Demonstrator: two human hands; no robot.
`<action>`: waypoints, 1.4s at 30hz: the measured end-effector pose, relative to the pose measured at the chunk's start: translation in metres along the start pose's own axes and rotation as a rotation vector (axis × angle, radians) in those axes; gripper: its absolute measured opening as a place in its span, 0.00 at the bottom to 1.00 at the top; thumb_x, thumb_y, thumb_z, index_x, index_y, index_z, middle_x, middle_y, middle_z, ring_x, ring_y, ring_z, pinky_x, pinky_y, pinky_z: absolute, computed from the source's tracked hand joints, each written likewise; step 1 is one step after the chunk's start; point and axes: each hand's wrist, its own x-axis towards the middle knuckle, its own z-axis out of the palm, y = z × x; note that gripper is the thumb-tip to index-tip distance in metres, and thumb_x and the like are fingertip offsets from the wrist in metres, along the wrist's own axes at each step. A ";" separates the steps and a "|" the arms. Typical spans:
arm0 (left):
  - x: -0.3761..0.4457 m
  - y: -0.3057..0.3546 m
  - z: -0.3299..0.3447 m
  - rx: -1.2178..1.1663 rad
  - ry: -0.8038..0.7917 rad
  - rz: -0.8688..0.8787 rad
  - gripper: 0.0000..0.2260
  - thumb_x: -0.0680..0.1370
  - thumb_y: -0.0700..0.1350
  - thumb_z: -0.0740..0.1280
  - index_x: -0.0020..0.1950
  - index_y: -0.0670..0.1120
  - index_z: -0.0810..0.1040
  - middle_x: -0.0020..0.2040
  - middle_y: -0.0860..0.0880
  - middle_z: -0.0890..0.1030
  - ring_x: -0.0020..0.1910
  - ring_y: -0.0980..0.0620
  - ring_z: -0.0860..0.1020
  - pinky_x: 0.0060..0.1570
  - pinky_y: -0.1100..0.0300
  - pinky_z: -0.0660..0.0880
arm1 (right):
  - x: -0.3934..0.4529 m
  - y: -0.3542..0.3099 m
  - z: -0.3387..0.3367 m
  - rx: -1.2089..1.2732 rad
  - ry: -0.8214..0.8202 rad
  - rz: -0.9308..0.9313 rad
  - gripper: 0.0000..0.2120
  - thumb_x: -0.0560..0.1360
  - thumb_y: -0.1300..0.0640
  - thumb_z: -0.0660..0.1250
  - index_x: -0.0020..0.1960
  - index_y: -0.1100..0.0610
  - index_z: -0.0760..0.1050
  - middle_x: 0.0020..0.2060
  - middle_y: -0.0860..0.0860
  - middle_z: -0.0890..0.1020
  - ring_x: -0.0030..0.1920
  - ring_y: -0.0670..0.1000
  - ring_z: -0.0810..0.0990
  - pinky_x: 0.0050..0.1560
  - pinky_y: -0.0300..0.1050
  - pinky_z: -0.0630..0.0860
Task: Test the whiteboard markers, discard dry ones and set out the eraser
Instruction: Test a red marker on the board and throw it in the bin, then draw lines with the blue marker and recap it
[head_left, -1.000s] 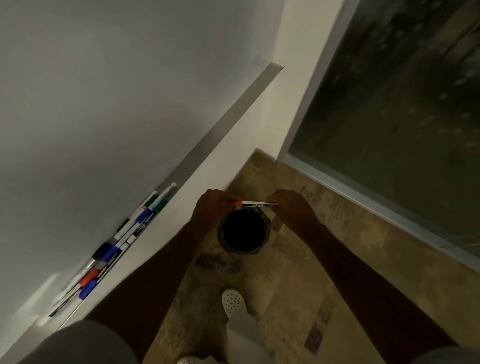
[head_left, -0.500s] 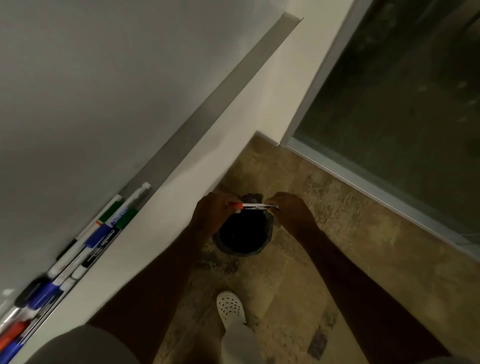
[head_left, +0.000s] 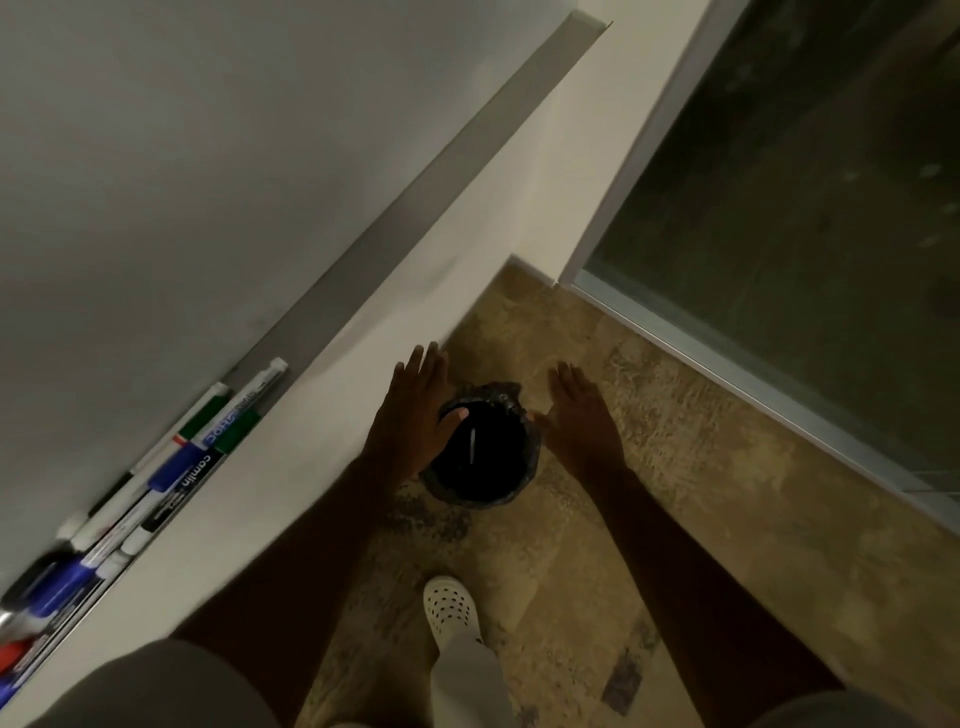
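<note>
Left hand: left hand flat and empty, fingers spread over the bin's left rim.
Right hand: right hand splayed wide, holding nothing, beside the right rim.
Discarded marker: slim white whiteboard marker inside the round black-lined waste bin, judged dry.
Remaining markers: mixed blue, green and black markers lie on the grey tray, awaiting testing.
Eraser: cannot tell where.

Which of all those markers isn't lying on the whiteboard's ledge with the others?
The pale marker inside the black-lined bin on the floor. It sits apart between the open left hand and right hand; the other markers lie together on the ledge.
</note>
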 end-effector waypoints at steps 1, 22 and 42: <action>0.000 0.003 -0.004 0.041 0.014 -0.014 0.35 0.82 0.61 0.50 0.81 0.39 0.50 0.82 0.41 0.48 0.81 0.42 0.45 0.79 0.42 0.49 | -0.002 -0.001 -0.002 -0.036 0.021 -0.009 0.35 0.83 0.40 0.51 0.81 0.59 0.46 0.81 0.56 0.47 0.81 0.56 0.43 0.80 0.53 0.44; -0.051 0.080 -0.174 0.097 0.363 0.029 0.37 0.82 0.63 0.49 0.81 0.39 0.48 0.82 0.40 0.46 0.81 0.44 0.43 0.79 0.48 0.43 | -0.047 -0.101 -0.162 -0.142 0.395 -0.218 0.46 0.75 0.30 0.25 0.82 0.59 0.46 0.81 0.57 0.46 0.81 0.57 0.43 0.79 0.54 0.40; -0.254 -0.002 -0.227 -0.109 0.623 -0.546 0.18 0.84 0.50 0.61 0.73 0.50 0.73 0.69 0.48 0.77 0.67 0.47 0.75 0.64 0.54 0.72 | -0.061 -0.255 -0.142 -0.080 0.263 -0.710 0.34 0.82 0.36 0.50 0.79 0.57 0.60 0.78 0.58 0.63 0.79 0.59 0.59 0.78 0.55 0.54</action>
